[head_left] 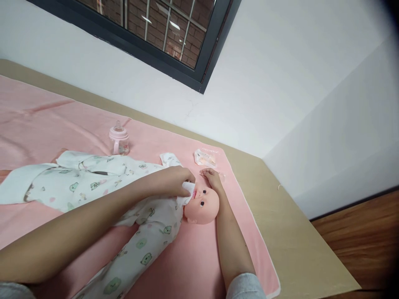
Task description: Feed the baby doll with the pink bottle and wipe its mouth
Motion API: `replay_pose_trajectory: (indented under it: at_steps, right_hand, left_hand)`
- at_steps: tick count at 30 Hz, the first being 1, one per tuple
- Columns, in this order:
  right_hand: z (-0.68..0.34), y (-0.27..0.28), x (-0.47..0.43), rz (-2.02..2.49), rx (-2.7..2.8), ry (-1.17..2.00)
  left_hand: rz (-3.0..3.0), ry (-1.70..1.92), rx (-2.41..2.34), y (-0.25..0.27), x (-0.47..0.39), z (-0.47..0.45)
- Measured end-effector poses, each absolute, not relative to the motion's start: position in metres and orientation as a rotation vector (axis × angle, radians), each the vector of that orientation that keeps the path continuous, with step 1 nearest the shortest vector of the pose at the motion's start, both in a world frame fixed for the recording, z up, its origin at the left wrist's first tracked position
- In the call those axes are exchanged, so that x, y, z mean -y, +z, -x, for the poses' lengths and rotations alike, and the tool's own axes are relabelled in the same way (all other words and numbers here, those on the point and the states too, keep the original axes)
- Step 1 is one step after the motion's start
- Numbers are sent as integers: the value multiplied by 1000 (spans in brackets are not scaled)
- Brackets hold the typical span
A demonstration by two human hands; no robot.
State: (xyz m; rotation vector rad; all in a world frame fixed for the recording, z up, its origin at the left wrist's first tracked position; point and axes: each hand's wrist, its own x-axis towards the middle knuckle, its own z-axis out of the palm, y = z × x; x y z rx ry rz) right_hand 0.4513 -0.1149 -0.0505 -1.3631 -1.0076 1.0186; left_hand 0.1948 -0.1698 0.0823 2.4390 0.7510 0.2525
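Note:
A baby doll lies on its back on a pink mat, its head toward the right. It wears a white outfit printed with green and pink animals. My left hand reaches across the doll's chest and pinches a white cloth by the doll's mouth and chin. Whether the cloth is separate from the clothing at the neck I cannot tell. My right hand lies against the far side of the doll's head, fingers extended and nothing seen in them. Part of that hand is hidden behind the head.
A pink-lidded baby bottle stands upright beyond the doll's body. Near my right fingers lie a clear plastic packet and a small clear item. The tan tabletop meets a white wall under a dark-framed window.

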Motion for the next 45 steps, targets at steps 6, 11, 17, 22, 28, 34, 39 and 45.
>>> replay_pose_trajectory:
  at_steps: [6,11,17,22,28,34,39,45]
  right_hand:
    - [-453,-50,115,1367,990,1035]
    - [-453,-52,114,1356,983,1040]
    - [-454,-53,113,1343,978,1040]
    - [-456,-56,112,1343,993,1035]
    - [-458,-60,110,1344,1005,1029]
    - [-460,-62,109,1332,1010,1024]
    - [-461,-63,109,1325,1013,1020]
    - [-461,-62,109,1330,1017,1025]
  left_hand:
    - [-2513,277,-780,88,171,-194]
    - [-2549,266,-792,87,171,-195]
    - [-2558,324,-783,82,168,-196]
    - [-2569,387,-758,77,165,-199]
    - [-2595,374,-763,75,163,-202]
    - [-2588,451,-740,66,157,-202]
    - [-2590,461,-766,67,157,-203]
    - [-2563,481,-796,66,156,-204]
